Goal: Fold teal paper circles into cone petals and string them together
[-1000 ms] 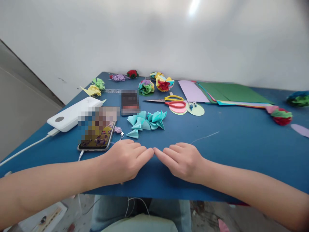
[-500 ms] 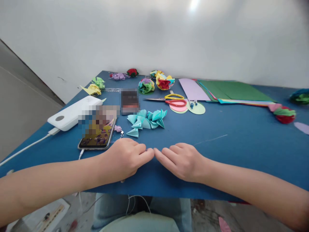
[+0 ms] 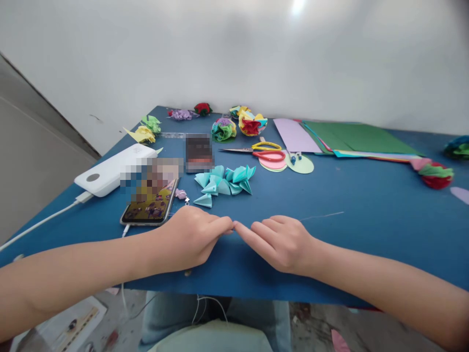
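Note:
Just above the blue table [image 3: 366,210], my left hand [image 3: 196,234] and my right hand [image 3: 284,242] meet at the fingertips. Both are closed in a pinch, fingers curled under. Whatever lies between the tips is hidden or too small to name. A fine pale thread [image 3: 322,215] stretches across the table right of my right hand; whether it reaches the fingers I cannot tell. Beyond my hands sits a cluster of folded turquoise paper cones [image 3: 222,183]. Close to my left hand lies a phone [image 3: 148,210] with a small purple charm [image 3: 181,194] beside it.
A white power bank [image 3: 113,171] with a cable stands at the left, near a dark pixelated object [image 3: 199,154]. Farther back are scissors [image 3: 269,155], paper circles [image 3: 302,164], a stack of coloured paper [image 3: 362,137] and several paper flowers [image 3: 252,123]. A white wall rises behind.
My left hand has turned slightly, its fingers tucking further under. The fingertips still meet at the same spot. The view has shifted a little; the table things lie as before.

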`<state>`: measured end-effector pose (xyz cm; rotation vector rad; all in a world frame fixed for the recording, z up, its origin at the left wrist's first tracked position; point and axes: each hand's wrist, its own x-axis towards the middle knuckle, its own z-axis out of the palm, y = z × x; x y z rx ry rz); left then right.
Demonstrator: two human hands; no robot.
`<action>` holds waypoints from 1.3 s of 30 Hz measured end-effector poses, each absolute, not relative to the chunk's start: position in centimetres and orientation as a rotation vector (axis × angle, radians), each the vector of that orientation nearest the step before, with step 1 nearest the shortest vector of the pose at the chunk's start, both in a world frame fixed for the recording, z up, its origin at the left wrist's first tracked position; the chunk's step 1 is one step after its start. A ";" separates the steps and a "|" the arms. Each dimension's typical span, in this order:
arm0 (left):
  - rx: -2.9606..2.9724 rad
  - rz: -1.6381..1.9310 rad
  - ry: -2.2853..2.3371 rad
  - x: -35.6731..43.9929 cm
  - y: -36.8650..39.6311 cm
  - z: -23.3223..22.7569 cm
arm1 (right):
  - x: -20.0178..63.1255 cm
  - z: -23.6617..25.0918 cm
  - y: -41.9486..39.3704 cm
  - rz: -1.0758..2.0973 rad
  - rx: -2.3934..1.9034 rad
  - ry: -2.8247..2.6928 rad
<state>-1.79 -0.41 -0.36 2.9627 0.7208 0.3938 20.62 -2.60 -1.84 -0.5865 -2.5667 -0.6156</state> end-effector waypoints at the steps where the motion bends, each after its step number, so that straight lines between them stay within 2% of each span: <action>1: 2.946 0.384 0.734 -1.8 -0.3 -0.3 | 20.7 -1.8 -2.6 -0.619 -0.589 -2.570; 13: 2.912 0.294 0.733 -2.0 0.2 -0.4 | 20.8 -1.3 -3.0 -0.644 -0.540 -2.625; 26: 2.968 0.374 0.757 -2.3 0.7 0.2 | 21.7 -0.5 -2.0 -0.793 -0.465 -2.593; 39: 2.969 0.330 0.909 -2.6 1.3 0.2 | 21.6 -1.0 -1.7 -0.821 -0.612 -2.676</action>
